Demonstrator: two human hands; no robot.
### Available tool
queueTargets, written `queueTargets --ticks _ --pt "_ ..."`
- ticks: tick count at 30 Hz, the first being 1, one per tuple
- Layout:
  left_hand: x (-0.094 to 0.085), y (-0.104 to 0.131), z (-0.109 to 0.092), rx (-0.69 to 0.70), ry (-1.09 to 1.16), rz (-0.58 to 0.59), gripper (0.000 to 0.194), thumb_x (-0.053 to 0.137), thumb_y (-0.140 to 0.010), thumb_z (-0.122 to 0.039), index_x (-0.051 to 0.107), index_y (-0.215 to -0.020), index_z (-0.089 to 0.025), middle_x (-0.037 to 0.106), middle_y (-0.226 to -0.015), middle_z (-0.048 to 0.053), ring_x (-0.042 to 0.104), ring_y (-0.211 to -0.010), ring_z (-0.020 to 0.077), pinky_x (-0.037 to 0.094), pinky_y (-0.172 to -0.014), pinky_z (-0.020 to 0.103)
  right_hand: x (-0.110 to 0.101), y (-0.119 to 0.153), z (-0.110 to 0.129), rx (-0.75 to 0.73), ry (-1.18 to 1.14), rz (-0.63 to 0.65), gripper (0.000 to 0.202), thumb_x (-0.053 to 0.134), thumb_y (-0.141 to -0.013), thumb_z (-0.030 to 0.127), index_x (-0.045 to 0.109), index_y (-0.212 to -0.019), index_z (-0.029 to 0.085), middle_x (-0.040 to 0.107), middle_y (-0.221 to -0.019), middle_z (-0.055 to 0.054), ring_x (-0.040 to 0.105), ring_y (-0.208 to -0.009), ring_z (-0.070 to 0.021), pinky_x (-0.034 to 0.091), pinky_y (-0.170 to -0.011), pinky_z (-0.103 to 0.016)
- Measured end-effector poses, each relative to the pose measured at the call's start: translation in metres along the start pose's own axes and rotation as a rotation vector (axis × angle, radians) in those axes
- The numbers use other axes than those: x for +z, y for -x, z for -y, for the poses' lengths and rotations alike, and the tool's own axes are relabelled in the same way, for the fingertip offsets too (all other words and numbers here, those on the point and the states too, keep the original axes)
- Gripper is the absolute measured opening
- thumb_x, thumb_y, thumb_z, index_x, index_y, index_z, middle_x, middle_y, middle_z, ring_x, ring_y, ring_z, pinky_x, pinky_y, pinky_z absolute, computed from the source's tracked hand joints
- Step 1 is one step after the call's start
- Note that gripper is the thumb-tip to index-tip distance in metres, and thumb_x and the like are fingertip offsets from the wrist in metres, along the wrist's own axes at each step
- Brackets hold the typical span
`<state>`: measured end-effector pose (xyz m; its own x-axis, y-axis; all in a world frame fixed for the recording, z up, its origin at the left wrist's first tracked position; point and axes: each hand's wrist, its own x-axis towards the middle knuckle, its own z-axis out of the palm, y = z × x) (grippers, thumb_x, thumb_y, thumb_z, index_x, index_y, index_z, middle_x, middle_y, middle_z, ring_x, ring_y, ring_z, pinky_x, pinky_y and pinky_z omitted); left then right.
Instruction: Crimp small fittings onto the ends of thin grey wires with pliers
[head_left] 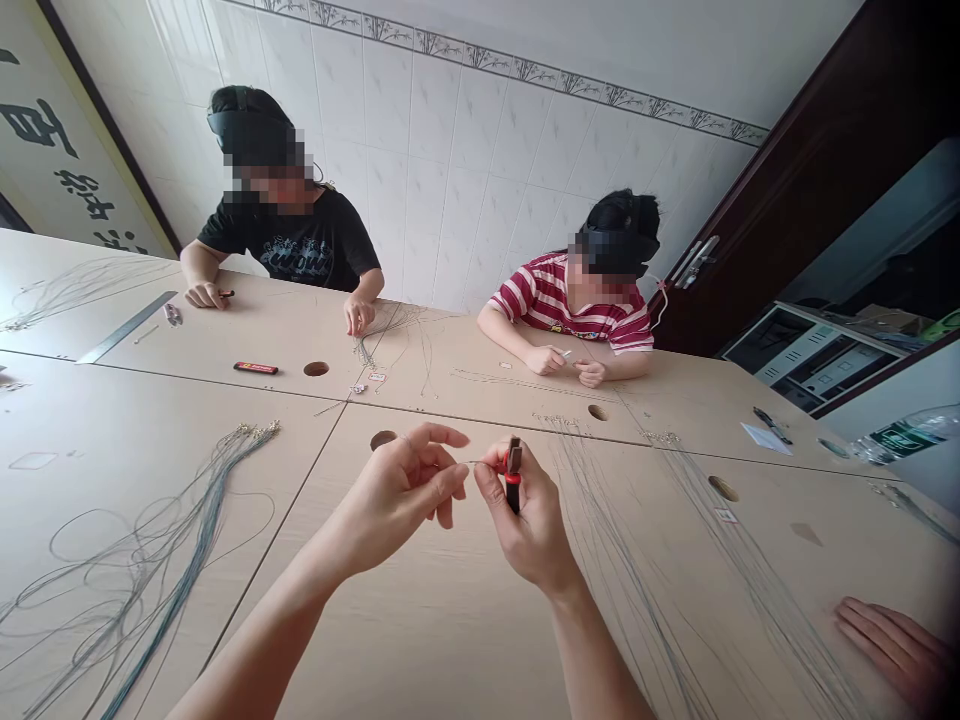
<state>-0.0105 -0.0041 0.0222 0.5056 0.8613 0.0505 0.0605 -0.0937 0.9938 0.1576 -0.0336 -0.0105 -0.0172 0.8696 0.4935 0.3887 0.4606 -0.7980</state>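
Observation:
In the middle of the head view, my left hand (409,495) pinches a thin strand (472,462) between thumb and fingertips. The strand bridges the small gap to my right hand (525,520), whose thumb and index finger pinch its other end. Wrapped in that same right hand is a pair of pliers (514,475), with red and black handles and metal jaws pointing up. What lies at the ends of the strand is too small to make out. Both hands are raised above the table (420,620).
A bundle of blue-grey cords (202,530) with metal ends lies left; more long cords (600,520) stretch along the right. Across the table sit two people (300,240) (574,290), working with their hands. Another person's hand (889,640) rests at right. A red-and-black box (256,368) lies left of a table hole (316,369).

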Motion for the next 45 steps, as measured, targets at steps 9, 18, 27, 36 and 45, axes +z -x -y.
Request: queueTargets --ticks 9,18,27,36,45 --pt "0.002 -0.001 -0.003 0.022 -0.016 -0.002 0.019 0.061 -0.089 -0.036 0.061 -0.097 -0.018 0.064 -0.085 0.001 0.064 -0.065 0.0113 0.051 -0.061 0.025 -0.002 -0.001 -0.002 -0.035 0.017 -0.031 0.012 0.049 -0.097 0.024 0.047 -0.085 0.023 0.048 -0.080 0.000 0.048 -0.071 -0.0146 0.038 -0.063 -0.028" --pt "0.001 0.000 -0.004 0.031 -0.034 -0.013 0.016 0.057 -0.091 -0.032 0.062 -0.090 -0.017 0.067 -0.081 0.002 0.064 -0.061 0.0104 0.051 -0.060 0.024 -0.002 -0.002 -0.001 -0.110 0.121 -0.016 0.012 0.047 -0.097 0.020 0.046 -0.086 0.024 0.049 -0.079 0.000 0.045 -0.075 -0.0158 0.038 -0.067 -0.030" --pt "0.001 0.000 0.001 0.055 -0.034 -0.017 0.018 0.050 -0.095 -0.031 0.057 -0.085 -0.017 0.066 -0.077 0.001 0.062 -0.063 0.0104 0.050 -0.062 0.024 0.000 0.000 0.000 -0.024 0.072 0.027 0.012 0.047 -0.097 0.025 0.045 -0.085 0.024 0.051 -0.078 0.000 0.048 -0.074 -0.0163 0.041 -0.069 -0.030" --pt "0.005 -0.002 0.002 0.094 0.006 -0.016 0.018 0.051 -0.095 -0.030 0.058 -0.085 -0.017 0.065 -0.075 -0.001 0.063 -0.060 0.0094 0.050 -0.059 0.023 0.003 0.003 0.001 0.023 -0.020 -0.009 0.012 0.048 -0.097 0.029 0.048 -0.086 0.023 0.052 -0.080 -0.001 0.051 -0.073 -0.0156 0.042 -0.069 -0.030" --pt "0.009 0.001 0.002 0.127 0.269 -0.287 0.028 0.059 -0.092 -0.040 0.073 -0.102 -0.018 0.072 -0.116 0.008 0.071 -0.090 0.0178 0.057 -0.083 0.028 -0.021 0.004 -0.002 0.153 -0.088 -0.205 0.022 0.052 -0.095 0.039 0.049 -0.081 0.022 0.040 -0.066 0.004 0.036 -0.055 -0.0114 0.034 -0.053 -0.026"
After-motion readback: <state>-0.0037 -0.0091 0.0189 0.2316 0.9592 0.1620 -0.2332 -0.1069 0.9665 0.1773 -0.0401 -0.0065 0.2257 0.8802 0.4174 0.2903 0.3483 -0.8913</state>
